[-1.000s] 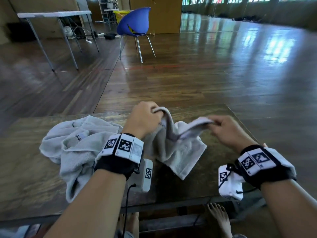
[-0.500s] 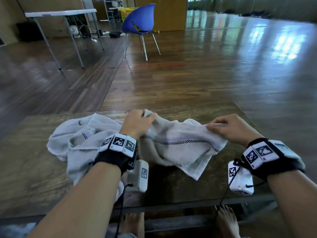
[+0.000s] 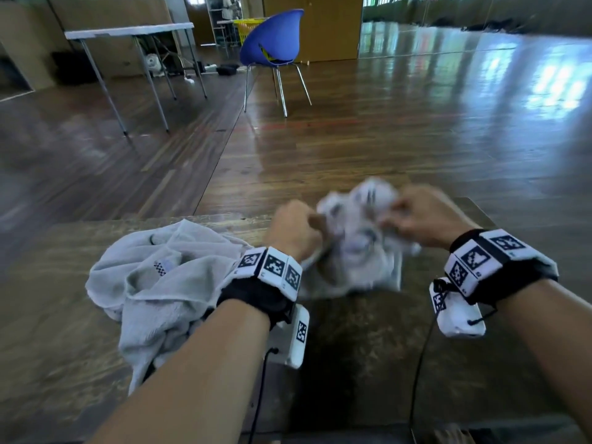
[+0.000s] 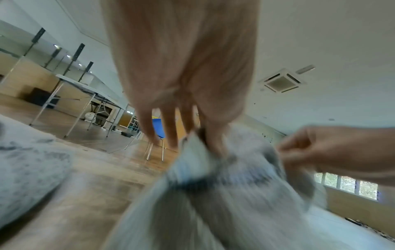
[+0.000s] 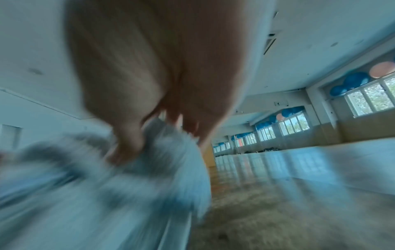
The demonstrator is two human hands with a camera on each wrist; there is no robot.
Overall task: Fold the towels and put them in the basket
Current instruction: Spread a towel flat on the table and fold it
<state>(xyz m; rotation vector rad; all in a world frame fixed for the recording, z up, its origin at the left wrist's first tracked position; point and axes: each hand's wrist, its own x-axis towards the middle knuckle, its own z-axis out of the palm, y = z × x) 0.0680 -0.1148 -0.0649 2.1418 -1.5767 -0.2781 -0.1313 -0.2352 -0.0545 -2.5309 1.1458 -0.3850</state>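
Towel [image 3: 358, 238] bunched, blurred, above worktop [image 3: 64, 315]; left hand [image 3: 296, 227] and right hand [image 3: 426, 216] each grasping it; second towel [image 3: 160, 277] crumpled at 9 o'clock.

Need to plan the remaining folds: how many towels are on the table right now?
2. One towel is gripped by both hands, lifted. One crumpled towel lies on the table's left; more could hide beneath it.
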